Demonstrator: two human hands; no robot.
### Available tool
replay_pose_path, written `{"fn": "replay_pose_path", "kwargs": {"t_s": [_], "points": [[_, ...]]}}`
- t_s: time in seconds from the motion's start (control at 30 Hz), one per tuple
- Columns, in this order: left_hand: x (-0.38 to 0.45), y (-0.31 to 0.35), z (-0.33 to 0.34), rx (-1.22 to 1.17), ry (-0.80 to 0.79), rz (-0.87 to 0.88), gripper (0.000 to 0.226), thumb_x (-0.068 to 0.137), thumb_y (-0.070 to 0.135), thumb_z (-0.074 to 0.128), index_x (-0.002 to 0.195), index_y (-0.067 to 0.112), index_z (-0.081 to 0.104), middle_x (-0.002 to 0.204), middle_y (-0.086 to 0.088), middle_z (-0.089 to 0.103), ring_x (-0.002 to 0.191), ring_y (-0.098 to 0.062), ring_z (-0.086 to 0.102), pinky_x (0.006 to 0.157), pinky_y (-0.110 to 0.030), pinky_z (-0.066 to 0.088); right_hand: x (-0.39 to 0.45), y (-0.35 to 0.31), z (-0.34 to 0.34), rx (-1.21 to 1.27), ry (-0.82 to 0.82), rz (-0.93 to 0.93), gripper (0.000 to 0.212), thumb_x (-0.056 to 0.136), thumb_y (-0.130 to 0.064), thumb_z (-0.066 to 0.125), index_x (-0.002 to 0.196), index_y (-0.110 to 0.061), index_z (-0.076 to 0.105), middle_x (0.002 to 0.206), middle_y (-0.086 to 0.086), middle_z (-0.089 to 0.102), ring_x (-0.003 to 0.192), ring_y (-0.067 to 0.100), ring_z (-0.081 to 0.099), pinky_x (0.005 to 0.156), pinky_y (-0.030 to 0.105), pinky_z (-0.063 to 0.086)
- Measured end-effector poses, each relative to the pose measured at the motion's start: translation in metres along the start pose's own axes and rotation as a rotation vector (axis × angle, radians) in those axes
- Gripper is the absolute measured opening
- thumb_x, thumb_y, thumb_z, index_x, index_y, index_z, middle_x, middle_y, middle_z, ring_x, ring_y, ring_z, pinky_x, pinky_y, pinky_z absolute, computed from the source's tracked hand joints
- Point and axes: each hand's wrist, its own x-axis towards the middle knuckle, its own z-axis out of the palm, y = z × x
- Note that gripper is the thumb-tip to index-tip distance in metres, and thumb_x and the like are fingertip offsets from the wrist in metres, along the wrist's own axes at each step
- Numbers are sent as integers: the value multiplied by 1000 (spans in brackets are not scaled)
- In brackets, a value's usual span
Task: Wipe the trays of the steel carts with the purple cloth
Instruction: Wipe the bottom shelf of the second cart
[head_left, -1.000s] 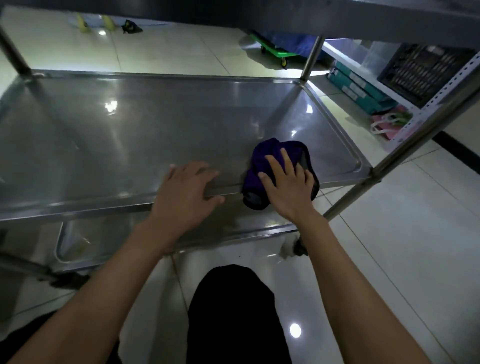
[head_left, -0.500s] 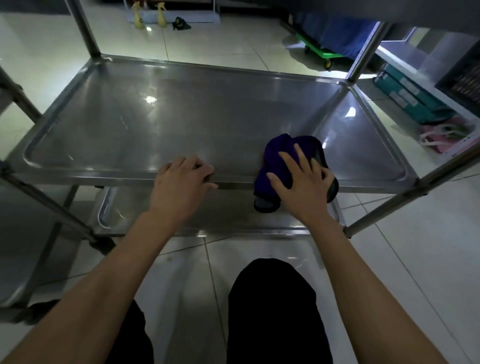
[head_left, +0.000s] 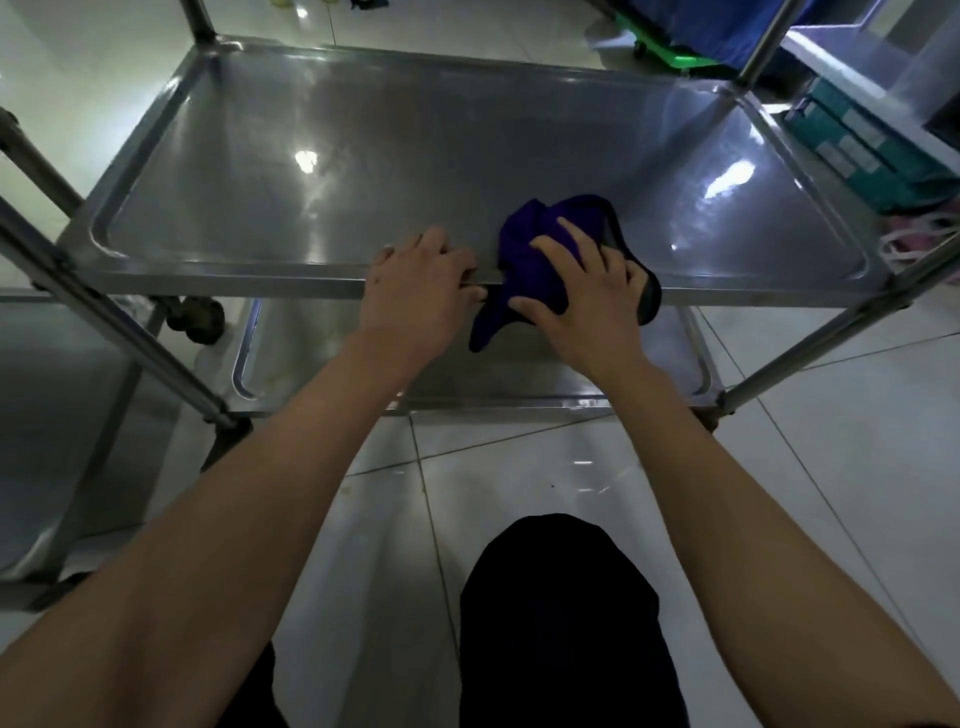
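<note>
- Right hand (head_left: 582, 291) grip: fingers spread flat, pressed down on the purple cloth (head_left: 540, 249), not closed around it.
- Left hand (head_left: 421, 280) grip: curled over the tray's near rim, bracing.
- Change since a second ago: the cloth has been drawn back to the near rim, one corner now draped over the edge; viewpoint raised.
- Judged: near-edge pass on middle tray (head_left: 415, 156) finishing; lower tray (head_left: 691, 358) likely next.
- Cloth is bunched, dark purple.
</note>
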Motion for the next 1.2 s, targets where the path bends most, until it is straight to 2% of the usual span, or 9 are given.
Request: {"fn": "replay_pose_path", "kwargs": {"t_s": [0.2,0.27,0.4,0.5,0.7,0.83,0.97,1.1,1.2], "points": [[-32,-13,-3,120,-31,86,53,97,29,51,148,21,41,152,-1,43,141,-24,37,116,-50,25,-7,-17,-3,153,50,-92,55,90,-45,65,141,-34,49,158,-6,38,131,33,43,109,53,30],[-56,-20,-8,86,33,51,52,96,27,54,147,18,45,151,-2,44,144,-24,35,117,-53,24,-14,-29,-6,223,50,-117,52,89,-37,69,139,-31,53,156,-5,41,131,33,44,110,54,30],[-105,-49,-16,-19,174,-1,36,93,19,62,128,13,63,136,-7,57,131,-29,47,104,-48,39,-35,-61,-8,399,3,-201,56,84,-12,73,136,-22,57,157,-1,39,138,34,36,114,53,33],[-132,-73,-12,-15,34,-114,32,93,22,60,124,16,67,126,-5,63,118,-30,54,92,-45,39,-55,-91,0,488,-38,-273,61,80,1,71,135,-20,58,159,0,36,141,33,30,117,38,29],[-156,-104,17,22,-332,-259,30,96,29,52,122,23,66,125,-2,63,116,-28,55,92,-44,43,-86,-134,58,641,-180,-230,58,82,8,69,134,-16,59,157,2,37,141,31,32,119,41,31],[-156,-118,40,39,-432,-303,34,95,30,51,126,22,63,124,-5,63,117,-30,54,93,-43,46,-88,-142,109,803,-201,30,56,80,15,64,130,-10,60,150,5,44,135,20,43,116,36,38],[-157,-135,67,43,-515,-334,42,95,33,51,136,26,57,134,-6,58,125,-30,51,101,-47,45,-79,-134,149,796,-198,130,56,82,15,64,132,-11,59,149,8,44,135,21,44,113,23,34],[-158,-150,95,30,-566,-362,48,95,33,53,142,27,50,144,-8,50,131,-33,46,103,-48,43,-59,-115,170,796,-113,198,56,85,13,62,136,-9,56,149,10,42,135,21,43,117,31,34],[-158,-162,117,17,-557,-389,49,95,33,55,143,29,48,149,-6,43,137,-32,39,105,-50,41,-42,-96,188,677,-130,251,59,92,-7,67,146,-13,46,158,11,30,142,27,35,120,42,31]]}}
